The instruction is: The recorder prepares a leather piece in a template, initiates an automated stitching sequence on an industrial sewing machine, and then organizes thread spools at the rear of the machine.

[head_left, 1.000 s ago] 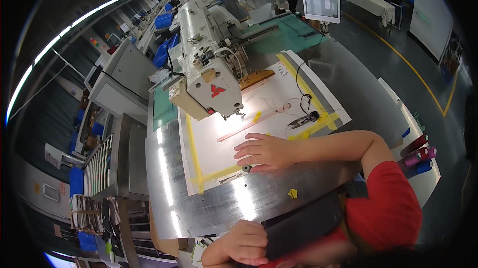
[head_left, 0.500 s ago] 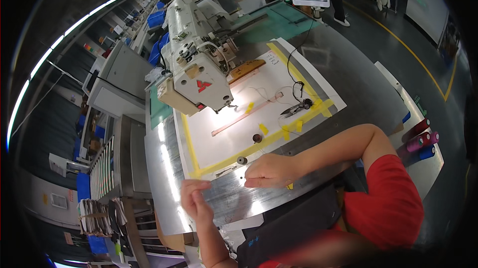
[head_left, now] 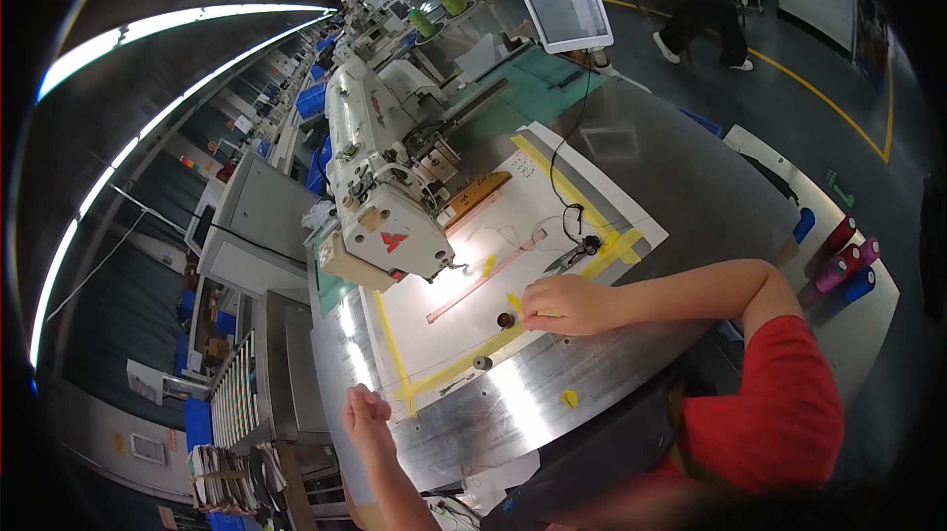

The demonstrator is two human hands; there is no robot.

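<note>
My right hand (head_left: 572, 305) is over the near edge of a white sheet (head_left: 473, 332) bordered with yellow tape, its fingers drawn together. Whatever they pinch, if anything, is too small to make out. A dark red bobbin (head_left: 506, 320) sits just left of those fingertips, and a small grey cylinder (head_left: 482, 363) stands nearer to me. Off to the left, beside the sheet's near-left corner, my left hand (head_left: 367, 411) is raised with curled fingers, their contents hidden. The sewing machine's head (head_left: 390, 235) lights a pinkish strip (head_left: 483, 280) on the sheet.
Dark-handled scissors (head_left: 575, 255) and a black cable (head_left: 560, 161) lie on the sheet's right side. A wooden block (head_left: 478, 198) rests behind the needle area. Thread spools (head_left: 838, 270) stand at the right; a tablet (head_left: 562, 0) rises behind. A yellow scrap (head_left: 570, 398) lies on the metal table (head_left: 681, 196).
My hands have moved farther apart: the right one forward and rightward to beside the dark red bobbin, the left one outward to the left. The view has tilted, and a person behind has walked.
</note>
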